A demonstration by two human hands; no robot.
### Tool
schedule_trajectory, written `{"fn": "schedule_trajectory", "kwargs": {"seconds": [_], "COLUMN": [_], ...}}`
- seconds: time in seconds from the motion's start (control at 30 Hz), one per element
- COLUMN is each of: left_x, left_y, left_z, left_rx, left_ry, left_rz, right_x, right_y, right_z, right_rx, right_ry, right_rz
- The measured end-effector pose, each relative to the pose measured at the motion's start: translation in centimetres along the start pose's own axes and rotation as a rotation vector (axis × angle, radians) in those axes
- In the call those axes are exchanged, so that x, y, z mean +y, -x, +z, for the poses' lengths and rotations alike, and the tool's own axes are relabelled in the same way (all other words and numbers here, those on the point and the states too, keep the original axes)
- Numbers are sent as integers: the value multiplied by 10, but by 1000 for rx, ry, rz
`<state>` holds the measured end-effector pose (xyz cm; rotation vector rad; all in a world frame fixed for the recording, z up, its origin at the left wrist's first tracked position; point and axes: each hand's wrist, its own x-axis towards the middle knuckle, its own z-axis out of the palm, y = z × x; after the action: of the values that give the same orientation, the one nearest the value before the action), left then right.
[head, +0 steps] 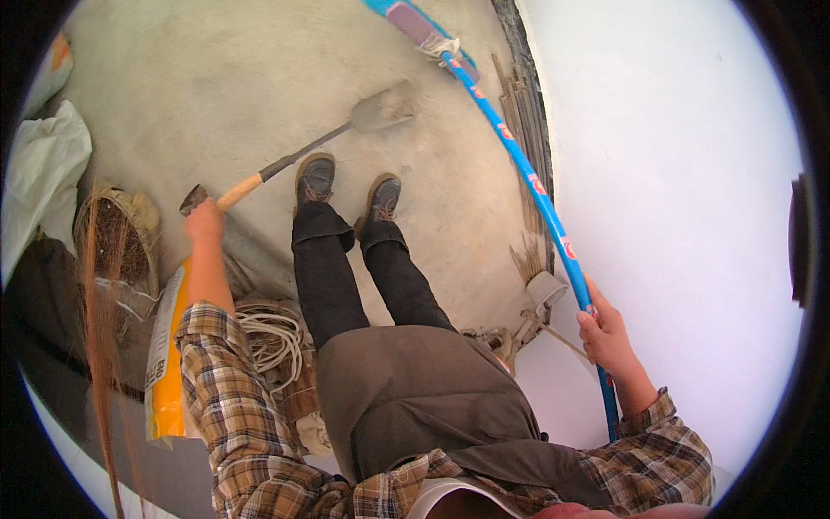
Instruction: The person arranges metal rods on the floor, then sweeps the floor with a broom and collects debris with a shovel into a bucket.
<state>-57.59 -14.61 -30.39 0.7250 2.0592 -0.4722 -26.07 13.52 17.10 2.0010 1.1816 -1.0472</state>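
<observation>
My left hand (205, 222) is closed around the wooden handle of a small metal shovel (382, 109), near its end. The shovel slants away over the floor, past my shoes, its blade beyond them. My right hand (607, 334) grips the blue handle (538, 188) of a push broom, alongside the white wall. The broom's purple head (415, 24) is at the top of the view, with pale cloth or cord tied where handle and head meet. Blue bristles show at its edge.
Thin sticks (519, 123) lie along the base of the wall (661, 194). A white cup-like container (546, 290) is lower down. To the left are a bucket (154, 259) of brown fibres, a white sack (48, 168), a yellow bag (170, 389) and coiled white cable (275, 337).
</observation>
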Motion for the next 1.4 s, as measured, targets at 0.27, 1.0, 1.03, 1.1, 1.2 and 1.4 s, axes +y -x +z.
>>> {"fn": "schedule_trajectory", "kwargs": {"seconds": [0.27, 1.0, 1.03, 1.1, 1.2, 1.4], "left_x": [2, 7, 7, 7, 6, 6], "left_y": [0, 9, 9, 9, 9, 8], "left_z": [1, -32, -33, -33, -31, -25], "left_rx": [2, 100, 95, 86, 27, 22], "left_ry": [-17, -48, -49, -50, -90, -100], "left_rz": [29, -18, -9, 3, -21, -19], "right_x": [-17, -6, -6, -8, -9, -15], "right_y": [39, 8, 11, 15, 24, 39], "right_z": [-16, -36, -37, -40, -43, -47], "right_rx": [-255, -394, -409, -441, -432, -204], "right_ry": [-187, -675, -719, -803, -799, -501], "right_rz": [154, 386, 399, 420, 397, 295]}}
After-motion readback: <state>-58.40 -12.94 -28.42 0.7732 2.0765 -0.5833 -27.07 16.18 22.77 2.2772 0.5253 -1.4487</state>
